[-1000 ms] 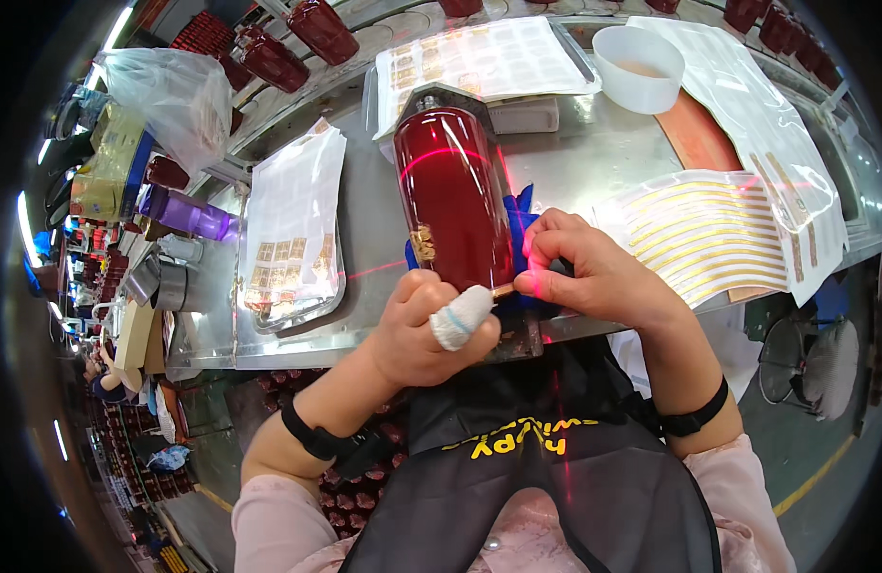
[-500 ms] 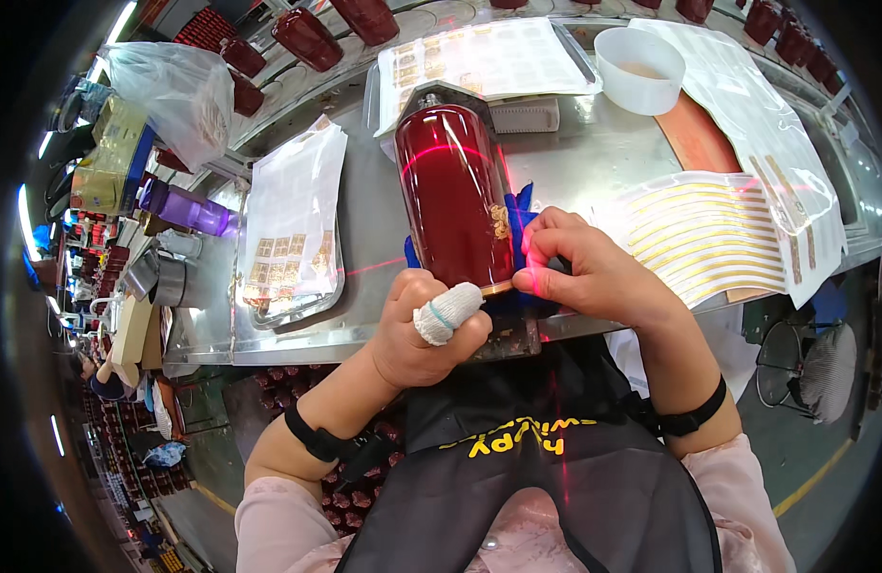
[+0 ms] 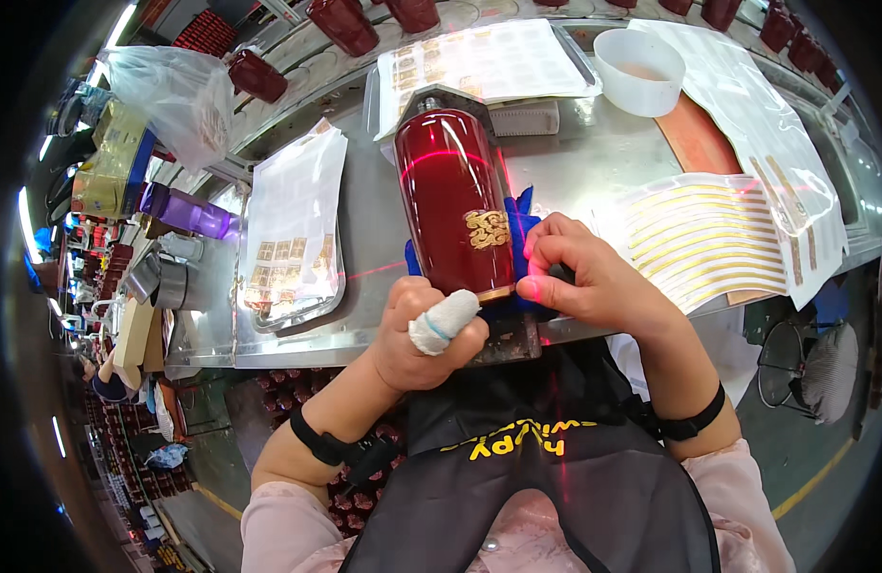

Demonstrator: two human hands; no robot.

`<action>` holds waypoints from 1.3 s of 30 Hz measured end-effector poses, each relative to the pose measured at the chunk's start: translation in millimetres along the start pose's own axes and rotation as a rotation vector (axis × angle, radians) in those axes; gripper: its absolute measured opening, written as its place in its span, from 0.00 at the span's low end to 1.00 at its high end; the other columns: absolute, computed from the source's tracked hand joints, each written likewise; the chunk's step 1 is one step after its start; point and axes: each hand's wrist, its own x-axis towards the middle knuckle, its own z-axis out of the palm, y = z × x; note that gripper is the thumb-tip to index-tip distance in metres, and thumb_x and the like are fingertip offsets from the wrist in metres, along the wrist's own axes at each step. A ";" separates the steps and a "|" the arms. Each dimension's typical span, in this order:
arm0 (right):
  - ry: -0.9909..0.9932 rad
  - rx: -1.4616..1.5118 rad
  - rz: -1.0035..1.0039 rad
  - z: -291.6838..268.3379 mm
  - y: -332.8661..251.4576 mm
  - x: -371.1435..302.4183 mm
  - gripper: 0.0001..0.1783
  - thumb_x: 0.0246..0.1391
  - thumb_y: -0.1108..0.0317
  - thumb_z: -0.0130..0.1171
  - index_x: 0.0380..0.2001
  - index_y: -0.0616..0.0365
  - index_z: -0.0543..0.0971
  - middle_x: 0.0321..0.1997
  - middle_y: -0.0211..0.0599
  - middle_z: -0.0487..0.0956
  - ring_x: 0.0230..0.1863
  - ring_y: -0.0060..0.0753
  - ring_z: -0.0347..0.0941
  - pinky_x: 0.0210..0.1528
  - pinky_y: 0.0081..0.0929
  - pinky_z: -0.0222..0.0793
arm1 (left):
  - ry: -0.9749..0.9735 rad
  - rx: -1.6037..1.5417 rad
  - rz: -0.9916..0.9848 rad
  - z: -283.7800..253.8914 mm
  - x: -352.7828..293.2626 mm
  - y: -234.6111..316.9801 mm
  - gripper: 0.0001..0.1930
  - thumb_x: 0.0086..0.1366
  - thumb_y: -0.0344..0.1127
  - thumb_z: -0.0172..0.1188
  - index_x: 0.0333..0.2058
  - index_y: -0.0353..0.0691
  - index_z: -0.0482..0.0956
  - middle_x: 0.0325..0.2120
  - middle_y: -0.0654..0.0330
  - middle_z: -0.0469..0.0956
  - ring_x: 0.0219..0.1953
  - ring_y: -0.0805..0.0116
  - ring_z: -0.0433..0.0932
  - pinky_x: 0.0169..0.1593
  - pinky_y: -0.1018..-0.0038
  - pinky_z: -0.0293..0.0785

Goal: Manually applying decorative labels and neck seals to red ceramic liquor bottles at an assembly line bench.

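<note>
A glossy dark red bottle [image 3: 446, 181] lies in a dark holder with blue padding [image 3: 521, 224], its neck pointing away from me. A gold ornate emblem [image 3: 488, 229] shows on its right side near the base, and a gold band rims the base. My left hand [image 3: 424, 329] is closed at the base end, its thumb wrapped in a white cloth cover [image 3: 445, 321]; its fingertips are hidden. Beside the emblem, my right hand [image 3: 589, 282] has bent fingers, with thumb and index tips apart by the padding. Nothing shows between them. Red laser lines cross the bottle.
Sheets of gold stickers lie on a left tray [image 3: 302, 320] and a back tray [image 3: 479, 62]. Sheets of curved gold strips [image 3: 703, 244] lie right, below a white tub [image 3: 639, 72]. A purple bottle [image 3: 188, 210] and a plastic bag [image 3: 173, 100] are left. Red bottles [image 3: 340, 24] stand behind.
The bottle has turned about its length, bringing the emblem from its right edge toward the middle. My right thumb and index finger have parted slightly. Red bottles at the back have shifted right.
</note>
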 end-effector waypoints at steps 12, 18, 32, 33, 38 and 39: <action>0.091 -0.192 -0.107 7.5 -0.8 -4.1 0.13 0.49 0.62 0.66 0.27 0.59 0.76 0.41 0.43 0.69 0.47 0.47 0.62 0.51 0.37 0.61 | 0.028 0.194 0.141 8.4 17.8 1.8 0.13 0.36 0.35 0.64 0.26 0.53 0.77 0.43 0.72 0.73 0.39 0.65 0.63 0.39 0.68 0.63; 0.087 -0.202 -0.112 8.0 2.8 -4.3 0.13 0.49 0.62 0.67 0.28 0.58 0.74 0.41 0.37 0.67 0.48 0.40 0.61 0.55 0.32 0.58 | -0.002 0.295 0.121 7.0 20.1 11.8 0.13 0.39 0.34 0.64 0.27 0.55 0.78 0.45 0.72 0.73 0.42 0.64 0.63 0.42 0.66 0.62; 0.416 0.247 -0.117 9.6 -23.0 -13.2 0.08 0.54 0.76 0.56 0.39 0.60 0.74 0.46 0.41 0.77 0.44 0.34 0.75 0.47 0.26 0.70 | 0.171 -0.047 -0.520 9.6 -6.6 11.6 0.30 0.62 0.48 0.61 0.56 0.37 0.66 0.57 0.44 0.66 0.58 0.45 0.64 0.61 0.55 0.54; 0.410 0.364 -0.054 8.5 -29.4 -17.5 0.10 0.56 0.79 0.53 0.43 0.62 0.72 0.39 0.38 0.79 0.38 0.24 0.76 0.41 0.20 0.72 | 0.163 -0.121 -0.520 6.7 -3.9 12.6 0.30 0.62 0.47 0.61 0.57 0.37 0.65 0.58 0.43 0.65 0.58 0.45 0.63 0.62 0.54 0.53; 0.209 0.125 0.021 7.2 -30.4 -21.7 0.13 0.53 0.70 0.58 0.41 0.61 0.72 0.32 0.37 0.77 0.32 0.25 0.72 0.36 0.26 0.70 | 0.274 -0.399 -0.675 9.7 2.6 17.5 0.29 0.61 0.42 0.61 0.57 0.34 0.63 0.59 0.43 0.62 0.61 0.47 0.60 0.64 0.58 0.51; 0.209 0.122 0.022 7.3 -30.9 -20.5 0.13 0.53 0.70 0.58 0.41 0.61 0.72 0.32 0.37 0.77 0.32 0.25 0.72 0.36 0.26 0.70 | 0.261 -0.391 -0.695 10.2 4.4 18.2 0.29 0.61 0.41 0.61 0.57 0.34 0.63 0.59 0.43 0.61 0.61 0.48 0.59 0.64 0.59 0.51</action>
